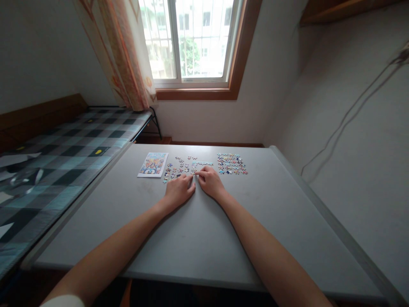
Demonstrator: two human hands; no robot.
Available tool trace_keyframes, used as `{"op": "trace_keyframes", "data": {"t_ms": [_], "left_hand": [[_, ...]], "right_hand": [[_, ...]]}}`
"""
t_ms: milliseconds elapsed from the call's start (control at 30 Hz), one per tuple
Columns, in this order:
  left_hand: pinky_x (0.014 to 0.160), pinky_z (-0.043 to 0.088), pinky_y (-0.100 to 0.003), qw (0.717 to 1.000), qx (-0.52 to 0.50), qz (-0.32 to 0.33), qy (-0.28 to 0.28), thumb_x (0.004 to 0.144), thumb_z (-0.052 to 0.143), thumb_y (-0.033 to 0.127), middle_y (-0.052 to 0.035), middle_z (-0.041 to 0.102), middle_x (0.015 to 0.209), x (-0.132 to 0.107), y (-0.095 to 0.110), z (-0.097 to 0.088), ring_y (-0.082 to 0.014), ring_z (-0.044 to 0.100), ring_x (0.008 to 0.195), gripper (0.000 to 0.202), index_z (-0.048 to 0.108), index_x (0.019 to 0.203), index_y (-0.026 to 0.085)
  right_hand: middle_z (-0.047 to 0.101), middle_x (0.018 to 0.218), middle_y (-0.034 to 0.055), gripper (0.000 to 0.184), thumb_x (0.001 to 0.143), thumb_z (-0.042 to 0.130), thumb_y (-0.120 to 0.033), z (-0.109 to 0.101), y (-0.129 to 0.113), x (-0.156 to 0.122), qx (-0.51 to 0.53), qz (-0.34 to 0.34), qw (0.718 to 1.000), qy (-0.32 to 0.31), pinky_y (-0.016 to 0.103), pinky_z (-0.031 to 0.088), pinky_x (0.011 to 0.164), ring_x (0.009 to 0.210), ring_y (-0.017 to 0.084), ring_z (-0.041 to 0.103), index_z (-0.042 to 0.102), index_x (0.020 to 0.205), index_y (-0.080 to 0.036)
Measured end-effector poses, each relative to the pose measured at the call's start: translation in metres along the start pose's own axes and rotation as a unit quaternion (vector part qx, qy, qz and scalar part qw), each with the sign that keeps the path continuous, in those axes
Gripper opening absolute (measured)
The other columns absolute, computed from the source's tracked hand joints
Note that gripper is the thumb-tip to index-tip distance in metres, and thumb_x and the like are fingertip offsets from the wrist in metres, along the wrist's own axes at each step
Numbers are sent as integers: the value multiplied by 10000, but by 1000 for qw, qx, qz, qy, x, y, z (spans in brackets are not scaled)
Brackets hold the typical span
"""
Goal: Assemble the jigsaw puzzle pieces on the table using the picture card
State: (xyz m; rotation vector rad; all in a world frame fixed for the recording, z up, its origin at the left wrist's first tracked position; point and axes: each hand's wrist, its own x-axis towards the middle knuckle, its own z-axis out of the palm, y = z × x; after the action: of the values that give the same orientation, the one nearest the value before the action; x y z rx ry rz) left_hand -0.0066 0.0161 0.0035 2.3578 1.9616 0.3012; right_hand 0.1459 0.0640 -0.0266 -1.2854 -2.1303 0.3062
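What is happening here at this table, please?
A person's left hand and right hand rest on a grey table, fingertips nearly meeting at a scatter of loose puzzle pieces. A picture card lies left of them, and a tidier group of pieces lies to the right. Whether either hand grips a piece is too small to tell.

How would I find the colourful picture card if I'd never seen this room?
Look at the grey table under the window. Toward its far end, left of the scattered puzzle pieces, lies the picture card: the only whole colourful rectangle there.
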Motion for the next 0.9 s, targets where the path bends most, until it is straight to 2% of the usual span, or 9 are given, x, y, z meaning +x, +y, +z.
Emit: {"op": "trace_keyframes", "data": {"t_ms": [533, 633, 800, 900], "left_hand": [[690, 411, -268, 1000, 0, 4, 7, 876, 393, 436, -39, 636, 1009, 2, -2, 2, -184, 604, 833, 365, 576, 1154, 285], [708, 410, -268, 1000, -9, 20, 5, 883, 388, 409, -38, 655, 1023, 2, -2, 2, -189, 611, 866, 347, 580, 1147, 292], [735, 415, -303, 999, 15, 31, -37, 897, 352, 402, -61, 689, 860, 1, -2, 1, -214, 632, 795, 369, 575, 1175, 304], [734, 420, -321, 998, 31, 37, -46, 897, 340, 410, -77, 686, 836, -1, 0, -1, -229, 634, 775, 386, 563, 1190, 293]], "right_hand": [[587, 863, 47, 230, 835, 509, -172, -1, -1, 0, 3, 1, 1000, 0, 291, 390, 812, 866, 166, 506, 718, 917, -219], [589, 855, 43, 225, 832, 498, -166, -2, -2, 0, 7, 1, 1000, 3, 282, 388, 812, 866, 164, 513, 713, 879, -211], [582, 835, 40, 206, 821, 477, -151, -7, -7, -1, -21, 26, 999, 11, 267, 378, 776, 824, 158, 523, 674, 781, -198], [577, 813, 43, 210, 827, 459, -161, -8, -7, -1, -57, 45, 997, 10, 261, 366, 739, 778, 156, 521, 651, 748, -190]]}}
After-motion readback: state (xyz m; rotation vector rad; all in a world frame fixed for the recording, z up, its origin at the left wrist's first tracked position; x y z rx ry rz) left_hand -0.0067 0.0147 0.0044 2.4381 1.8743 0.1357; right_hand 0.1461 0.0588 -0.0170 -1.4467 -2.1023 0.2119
